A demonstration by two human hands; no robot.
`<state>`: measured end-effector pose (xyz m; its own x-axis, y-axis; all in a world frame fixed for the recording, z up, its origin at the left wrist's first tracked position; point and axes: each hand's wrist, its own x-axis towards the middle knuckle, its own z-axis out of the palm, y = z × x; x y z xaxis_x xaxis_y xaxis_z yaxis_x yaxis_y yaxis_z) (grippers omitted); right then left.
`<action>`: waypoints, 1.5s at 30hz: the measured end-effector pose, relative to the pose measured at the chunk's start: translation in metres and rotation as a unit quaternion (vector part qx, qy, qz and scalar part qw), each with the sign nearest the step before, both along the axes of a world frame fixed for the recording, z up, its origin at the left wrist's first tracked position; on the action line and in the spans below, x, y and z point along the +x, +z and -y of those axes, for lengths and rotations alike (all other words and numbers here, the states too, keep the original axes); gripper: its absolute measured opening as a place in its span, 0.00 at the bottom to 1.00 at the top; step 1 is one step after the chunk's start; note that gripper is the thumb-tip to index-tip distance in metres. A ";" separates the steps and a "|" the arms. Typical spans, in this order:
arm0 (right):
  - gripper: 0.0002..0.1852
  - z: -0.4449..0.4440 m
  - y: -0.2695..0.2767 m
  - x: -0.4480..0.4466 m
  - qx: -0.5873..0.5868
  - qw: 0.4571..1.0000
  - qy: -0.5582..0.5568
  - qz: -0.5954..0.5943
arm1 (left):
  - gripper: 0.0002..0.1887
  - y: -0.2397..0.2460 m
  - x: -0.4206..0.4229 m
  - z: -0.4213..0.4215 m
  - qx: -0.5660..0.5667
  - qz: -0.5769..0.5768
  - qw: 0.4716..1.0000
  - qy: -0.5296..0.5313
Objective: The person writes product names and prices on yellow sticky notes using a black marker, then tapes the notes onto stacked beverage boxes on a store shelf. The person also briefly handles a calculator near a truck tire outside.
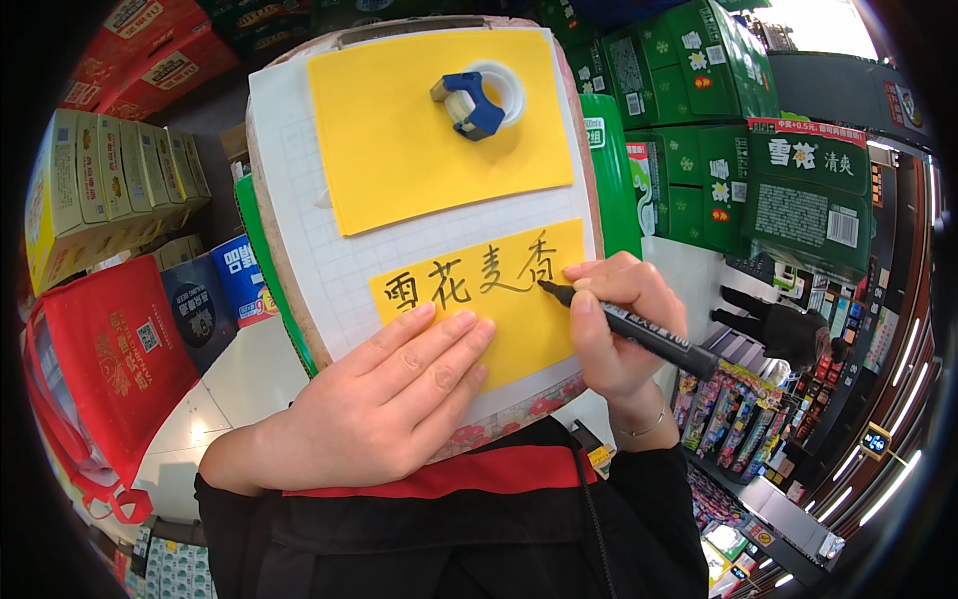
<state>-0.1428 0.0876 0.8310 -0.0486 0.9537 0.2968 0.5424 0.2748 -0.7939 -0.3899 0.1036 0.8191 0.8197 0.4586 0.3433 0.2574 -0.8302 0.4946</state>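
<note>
My right hand (625, 322) grips a black marker pen (651, 337), its tip touching the last of the black handwritten characters on a yellow paper card (524, 337). Flat across the lower left of that card rests my left hand (389, 397), fingers nearly together, pressing it down. Under the card lies white gridded paper (299, 195) on a flower-patterned board (557, 400). Higher on the board sits a stack of yellow paper sheets (389, 135). A blue tape dispenser (475, 112) with a roll of clear tape (511, 86) stands on the stack.
Green beer cartons (808, 195) are piled to the right, and a green box (610, 172) supports the board. At left are yellow cartons (112, 180) and a red bag (112, 359). A person in dark clothes (793, 329) stands off to the right near shelves.
</note>
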 end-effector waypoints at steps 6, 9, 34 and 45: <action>0.03 0.005 -0.004 0.002 -0.004 0.998 -0.038 -0.051 | 0.09 0.003 0.001 -0.001 -0.018 0.016 1.000 0.000; 0.05 0.007 -0.002 0.001 -0.059 0.988 -0.073 -0.124 | 0.09 0.003 0.002 -0.002 -0.010 0.017 1.000 -0.001; 0.12 0.018 0.005 -0.037 -0.018 0.998 0.049 0.023 | 0.14 -0.005 -0.042 -0.006 0.001 -0.005 1.000 -0.029; 0.11 0.022 0.006 -0.033 -0.018 0.999 0.021 0.029 | 0.13 -0.003 -0.040 -0.006 -0.011 0.007 1.000 -0.020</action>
<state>-0.1759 0.0652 0.8368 -0.1051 0.9604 0.2579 0.5755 0.2703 -0.7718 -0.4295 0.1101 0.8159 0.8325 0.4335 0.3449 0.2171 -0.8282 0.5167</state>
